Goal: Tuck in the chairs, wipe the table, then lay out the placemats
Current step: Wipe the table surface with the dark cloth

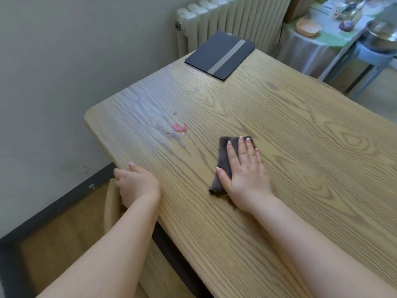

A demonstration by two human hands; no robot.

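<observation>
Wood-grain desk (pixel 290 147) filled most of the view, light oak tone; its near-right part ran out of the picture at the right and bottom edges. Rounded far-left corner visible, left edge running diagonally toward the viewer. Broad bare surface lay open to the right of and beyond the cloth.

Chair (pixel 111 203) of pale wood showed only as a curved strip below the desk's left edge, the rest hidden under the desk and behind the left forearm. How far it was pushed in: cannot tell.

Placemats (pixel 220 54), dark with one grey stripe, lay at the far corner of the desk, apparently stacked; number in the stack could not be made out. Far edge slightly overhung the desk toward the radiator (pixel 232 20).

Right hand (pixel 245 168) lay flat, fingers straight and spread, palm pressing down on the dark grey cloth (pixel 223 164). Cloth folded, showing along the thumb side and past the fingertips; its right part was covered by the hand.

Left hand (pixel 135 181) rested at the desk's left edge, thumb on top, fingers curled over and below the rim; fingertips hidden under the edge.

Pink spill (pixel 180 127) sat on the desk just beyond and left of the cloth, apart from it, with a faint wet streak beside it and a tiny pink speck farther back.

Side table (pixel 335 33) at upper right carried blurred items, cut off by the frame.
</observation>
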